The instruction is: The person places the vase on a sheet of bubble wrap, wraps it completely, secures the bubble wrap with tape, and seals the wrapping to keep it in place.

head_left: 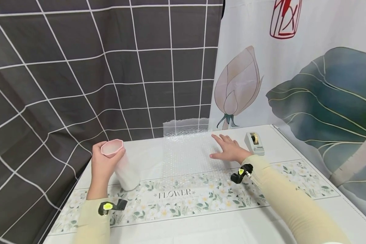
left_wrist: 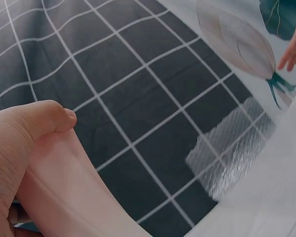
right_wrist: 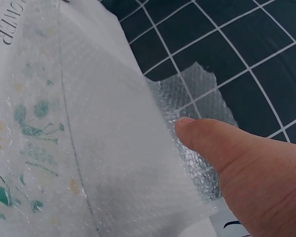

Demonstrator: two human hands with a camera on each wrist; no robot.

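Observation:
At the left of the table, my left hand (head_left: 105,162) grips a tall vase (head_left: 128,174) near its rim. The vase is pink at its faceted mouth and fades to white at the base; it leans, with its top toward the left. A clear sheet of bubble wrap (head_left: 186,156) lies flat across the middle of the table, its far end standing up against the curtain. Over the sheet's right side hovers my right hand (head_left: 230,149), fingers spread and holding nothing. In the right wrist view only the thumb (right_wrist: 212,143) and part of the hand show.
A white tape dispenser (head_left: 255,144) with a roll of tape stands at the back right, just beyond my right hand. The tablecloth (head_left: 183,200) has a floral band lettered FLOWER. Behind the table hang a dark grid curtain (head_left: 152,67) and a white curtain with plant prints (head_left: 238,27).

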